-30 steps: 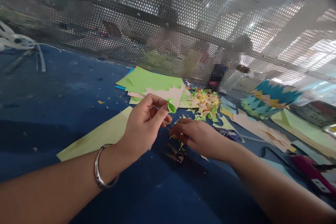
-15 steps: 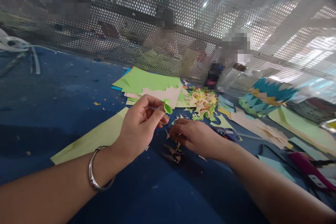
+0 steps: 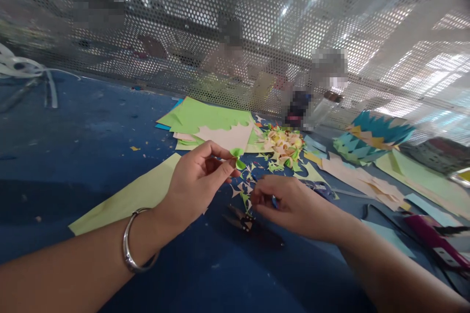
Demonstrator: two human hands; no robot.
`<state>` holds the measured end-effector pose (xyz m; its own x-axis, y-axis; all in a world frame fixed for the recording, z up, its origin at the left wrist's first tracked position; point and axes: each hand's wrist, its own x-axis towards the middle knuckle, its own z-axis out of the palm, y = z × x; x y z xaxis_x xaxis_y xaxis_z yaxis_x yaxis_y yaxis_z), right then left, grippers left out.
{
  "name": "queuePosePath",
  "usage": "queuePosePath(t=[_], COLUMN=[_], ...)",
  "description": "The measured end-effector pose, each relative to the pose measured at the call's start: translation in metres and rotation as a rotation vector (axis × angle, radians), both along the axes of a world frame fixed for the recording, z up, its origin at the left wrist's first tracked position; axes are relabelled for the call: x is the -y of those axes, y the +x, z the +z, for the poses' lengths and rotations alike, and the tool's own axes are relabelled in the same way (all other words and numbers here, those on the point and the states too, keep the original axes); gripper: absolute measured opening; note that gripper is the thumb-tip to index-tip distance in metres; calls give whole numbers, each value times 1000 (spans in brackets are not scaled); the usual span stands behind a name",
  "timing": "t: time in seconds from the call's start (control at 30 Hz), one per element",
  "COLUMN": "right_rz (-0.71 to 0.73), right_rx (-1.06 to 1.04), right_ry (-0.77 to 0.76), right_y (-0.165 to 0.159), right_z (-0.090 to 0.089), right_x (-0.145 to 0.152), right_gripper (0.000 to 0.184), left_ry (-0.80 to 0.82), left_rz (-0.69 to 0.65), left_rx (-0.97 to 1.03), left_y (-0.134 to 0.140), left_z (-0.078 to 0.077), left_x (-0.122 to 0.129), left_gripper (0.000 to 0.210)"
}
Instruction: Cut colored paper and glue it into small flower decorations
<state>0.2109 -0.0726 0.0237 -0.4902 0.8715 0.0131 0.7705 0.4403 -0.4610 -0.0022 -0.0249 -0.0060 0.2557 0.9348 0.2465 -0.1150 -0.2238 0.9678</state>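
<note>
My left hand (image 3: 205, 178), a bracelet on its wrist, pinches a small curled green paper piece (image 3: 238, 158) between thumb and fingertips. Just to its right, my right hand (image 3: 290, 203) is curled round a thin blue tool with a slim metal tip; most of it is hidden by the fingers, so its kind is unclear. That tip points at the green piece, close to it. Below the hands lies a dark pair of snips (image 3: 242, 220). Small cut paper scraps (image 3: 244, 190) are scattered between the hands and the snips.
Behind the hands are a stack of green sheets (image 3: 213, 113) and a heap of small paper pieces (image 3: 284, 142). A yellow-green sheet (image 3: 128, 195) lies left. Rightward are a blue-green paper basket (image 3: 374, 137), pale strips (image 3: 363, 178) and a purple power strip (image 3: 436, 239). Perforated metal (image 3: 183, 44) borders the table.
My right hand has risen off the scraps, shifting slightly right, and the blue tool now shows in it. The green piece has turned in my left fingers and moved slightly lower.
</note>
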Motion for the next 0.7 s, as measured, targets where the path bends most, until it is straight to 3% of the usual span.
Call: queuePosePath(t=[0.17, 0.47, 0.7], right_rz=[-98, -336, -356], right_rx=[-256, -583, -552], right_ry=[-84, 107, 165], right_y=[5, 7, -1], right_z=[10, 1, -4], right_x=[11, 9, 7], right_gripper=[5, 14, 7], left_ry=[-18, -127, -168], left_rz=[-58, -97, -150], left_rx=[16, -2, 32], left_y=[4, 14, 18], left_z=[-3, 1, -4], left_x=[0, 7, 10], left_gripper=[16, 19, 18])
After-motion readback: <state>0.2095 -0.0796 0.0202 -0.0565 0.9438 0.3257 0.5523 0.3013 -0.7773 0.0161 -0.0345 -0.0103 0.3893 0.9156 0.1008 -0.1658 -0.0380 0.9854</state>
